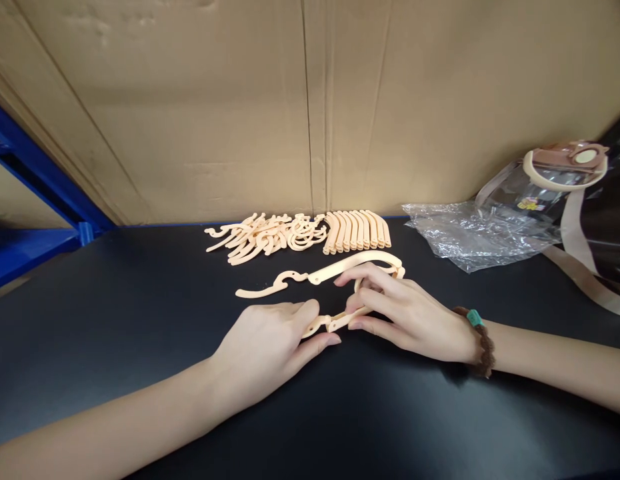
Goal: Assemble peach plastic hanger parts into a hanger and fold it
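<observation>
My left hand pinches a small curved cream plastic piece between thumb and fingers; its far part is hidden in the palm. This piece meets the end of a hanger arm, which my right hand grips with its fingers curled round it. They look like folding clothes hanger parts. Just behind my fingers lies a longer curved hanger arm, its right end beside a ring-like part mostly covered by my right hand. A wavy slim piece reaches left from that arm's left end.
A loose heap of cream hanger pieces lies at the back, beside a neat row of curved arms. To the right are a crumpled clear plastic bag and a strapped bottle. Cardboard stands behind the black table.
</observation>
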The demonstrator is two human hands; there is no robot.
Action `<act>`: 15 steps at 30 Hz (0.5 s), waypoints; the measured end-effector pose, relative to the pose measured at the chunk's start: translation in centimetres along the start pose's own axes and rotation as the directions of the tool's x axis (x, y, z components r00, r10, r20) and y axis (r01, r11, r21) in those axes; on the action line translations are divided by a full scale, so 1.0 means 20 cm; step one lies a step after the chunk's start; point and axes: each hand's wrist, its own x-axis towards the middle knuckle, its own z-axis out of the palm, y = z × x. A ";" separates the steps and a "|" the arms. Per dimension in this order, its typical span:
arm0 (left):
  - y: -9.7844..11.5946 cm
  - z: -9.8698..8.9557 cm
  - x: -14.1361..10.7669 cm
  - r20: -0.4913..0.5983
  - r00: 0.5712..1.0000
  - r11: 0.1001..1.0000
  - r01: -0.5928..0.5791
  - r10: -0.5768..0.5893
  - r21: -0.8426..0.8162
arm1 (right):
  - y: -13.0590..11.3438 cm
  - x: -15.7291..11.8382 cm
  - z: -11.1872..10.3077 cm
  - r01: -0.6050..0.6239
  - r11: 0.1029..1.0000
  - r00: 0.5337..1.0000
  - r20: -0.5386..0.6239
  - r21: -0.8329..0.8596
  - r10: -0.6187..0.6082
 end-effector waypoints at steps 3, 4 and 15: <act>0.00 0.01 0.00 -0.014 1.000 1.000 -0.024 0.024 -0.003 | 0.00 0.00 0.00 0.017 1.000 1.000 0.008 -0.008 -0.017; 0.00 0.01 0.00 -0.014 0.999 0.999 -0.033 0.033 0.000 | 0.00 0.00 0.00 0.024 1.000 1.000 0.012 -0.013 -0.023; 0.01 0.03 -0.02 0.042 0.997 0.993 -0.072 0.068 0.097 | 0.00 0.02 0.02 0.130 0.991 0.991 -0.009 -0.012 -0.130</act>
